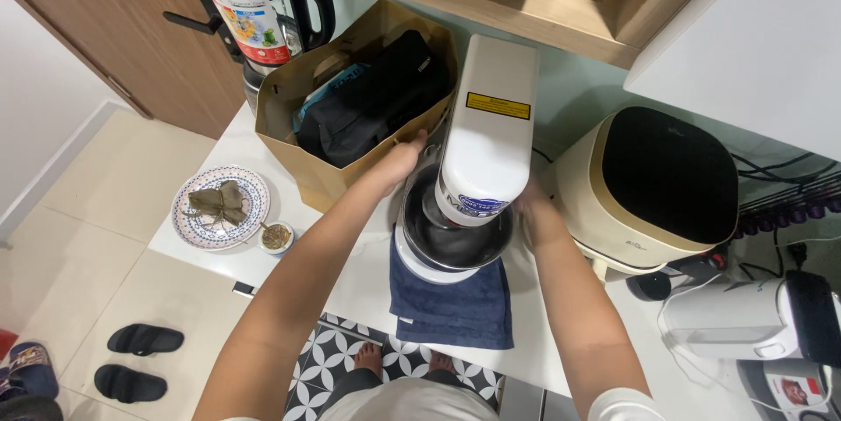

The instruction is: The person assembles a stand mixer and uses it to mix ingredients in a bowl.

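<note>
A white stand mixer (486, 123) stands on the white counter (359, 285) with a steel bowl (455, 241) under its head. My left hand (396, 162) reaches to the mixer's left side, beside the bowl's rim. My right hand (528, 205) presses against the mixer's right side, its fingers partly hidden behind the machine. A folded dark blue towel (455, 309) lies under the front of the mixer's base. Whether either hand grips a part of the mixer is not clear.
A brown paper bag (315, 171) holding a black bag stands left of the mixer. A patterned plate (219, 208) with leaf-wrapped food and a small dish (277, 237) sit at the counter's left end. A cream and black appliance (653, 180) stands right. Black slippers (140, 360) lie on the floor.
</note>
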